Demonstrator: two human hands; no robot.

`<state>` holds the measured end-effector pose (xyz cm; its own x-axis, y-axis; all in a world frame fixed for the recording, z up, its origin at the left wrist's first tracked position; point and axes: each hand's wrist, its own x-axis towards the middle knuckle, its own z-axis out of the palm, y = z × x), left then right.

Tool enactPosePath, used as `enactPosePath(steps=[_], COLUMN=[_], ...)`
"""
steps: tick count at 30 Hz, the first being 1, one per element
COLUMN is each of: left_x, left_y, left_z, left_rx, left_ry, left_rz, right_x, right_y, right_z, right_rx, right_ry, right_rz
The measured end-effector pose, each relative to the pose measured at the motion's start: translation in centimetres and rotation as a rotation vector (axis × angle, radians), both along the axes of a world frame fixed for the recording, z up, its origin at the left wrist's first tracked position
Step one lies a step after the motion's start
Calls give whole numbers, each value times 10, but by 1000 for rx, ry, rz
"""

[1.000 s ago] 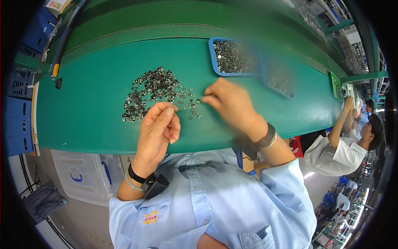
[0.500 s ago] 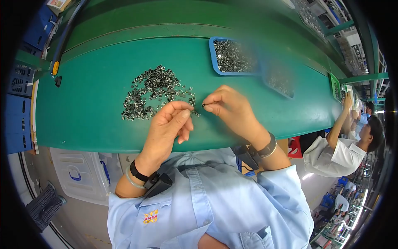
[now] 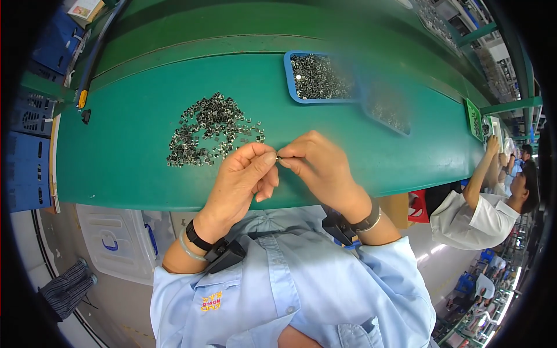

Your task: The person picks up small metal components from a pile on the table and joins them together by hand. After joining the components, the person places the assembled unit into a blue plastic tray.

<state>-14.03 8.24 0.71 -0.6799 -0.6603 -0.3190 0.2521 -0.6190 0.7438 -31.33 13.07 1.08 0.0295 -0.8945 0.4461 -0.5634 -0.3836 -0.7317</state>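
Observation:
My left hand (image 3: 242, 176) and my right hand (image 3: 321, 168) meet fingertip to fingertip above the green bench top. A small dark part (image 3: 279, 156) shows between them, pinched by my right thumb and forefinger. My left thumb and forefinger are pressed together against it; whatever lies inside that pinch is hidden. The other left fingers curl loosely. Left of and beyond my hands spreads a loose pile of small black and silver parts (image 3: 214, 116), its right fringe close to my left fingers.
Farther back stands a blue tray (image 3: 288, 75) full of similar small parts, with a blurred second tray (image 3: 371, 115) beside it. A yellow-tipped tool (image 3: 83, 98) lies at the far left. A clear lidded box (image 3: 110, 232) is below the bench. A co-worker (image 3: 478, 214) sits at right.
My right hand has moved left with the small dark part, closing the gap to my left fingertips. The whole view has shifted slightly.

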Motion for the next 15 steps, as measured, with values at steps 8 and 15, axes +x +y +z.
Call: enactPosePath(steps=[8,15], left_x=[-3,-1], left_y=[3,4], left_z=[1,-10], left_rx=[-4,87], left_ry=[13,187], left_rz=[-2,-29], right_x=[1,7], right_y=[5,10], right_z=[-3,-3], right_rx=[-62,-39], right_ry=[65,-24], right_rz=[-43,-12])
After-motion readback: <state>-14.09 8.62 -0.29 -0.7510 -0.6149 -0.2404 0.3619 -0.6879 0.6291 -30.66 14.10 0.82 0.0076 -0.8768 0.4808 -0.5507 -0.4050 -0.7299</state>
